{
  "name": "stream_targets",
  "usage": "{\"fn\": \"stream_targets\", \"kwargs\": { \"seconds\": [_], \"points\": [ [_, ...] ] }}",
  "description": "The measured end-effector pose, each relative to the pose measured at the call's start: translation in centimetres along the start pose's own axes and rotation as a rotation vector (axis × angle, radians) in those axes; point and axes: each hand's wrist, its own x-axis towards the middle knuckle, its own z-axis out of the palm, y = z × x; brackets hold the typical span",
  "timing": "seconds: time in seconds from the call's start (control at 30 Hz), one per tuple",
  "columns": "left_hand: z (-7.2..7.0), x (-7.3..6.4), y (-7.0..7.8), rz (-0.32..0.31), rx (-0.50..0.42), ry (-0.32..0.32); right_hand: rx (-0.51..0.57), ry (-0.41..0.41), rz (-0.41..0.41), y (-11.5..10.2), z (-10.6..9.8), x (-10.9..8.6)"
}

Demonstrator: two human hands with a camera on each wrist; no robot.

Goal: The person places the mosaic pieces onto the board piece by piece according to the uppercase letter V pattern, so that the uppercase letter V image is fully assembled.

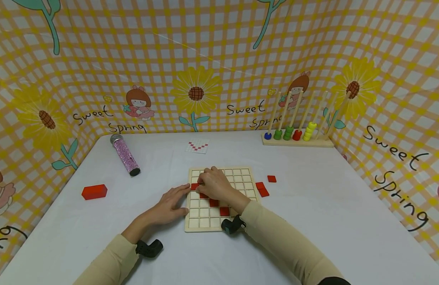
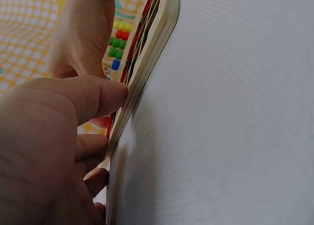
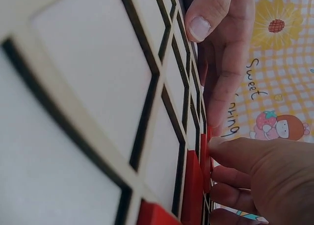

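A wooden grid board (image 1: 203, 229) lies on the white table, with several red square tiles (image 1: 214, 202) stepping diagonally across its cells. My right hand (image 1: 216, 185) reaches over the board from the right, its thumb and fingertips pinching a red tile (image 1: 194, 186) at the left column. In the right wrist view the thumb (image 3: 235, 149) meets that tile's edge. My left hand (image 1: 168, 206) lies beside the board with its fingers stretched out. Its thumb and fingertips touch the board's left edge (image 2: 147, 63) in the left wrist view.
Three loose red tiles (image 1: 271, 179) lie right of the board. Behind it is a card (image 1: 197, 146) with a red-square pattern. A pink glitter microphone (image 1: 125, 154) and a red block (image 1: 94, 192) lie left. A bead counting rack (image 1: 298, 143) stands at the back right.
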Motion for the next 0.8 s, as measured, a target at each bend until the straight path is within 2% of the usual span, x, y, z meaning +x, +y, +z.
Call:
{"fn": "stream_targets", "kwargs": {
  "seconds": [0.4, 0.8],
  "points": [
    [-0.11, 0.02, 0.14, -0.005, -0.012, -0.003, 0.023, -0.012, 0.006, -0.01, -0.14, -0.12],
    [-0.13, -0.01, 0.11, -0.004, -0.010, -0.004, -0.007, 0.031, -0.004, 0.31, -0.96, -0.80]
  ]
}}
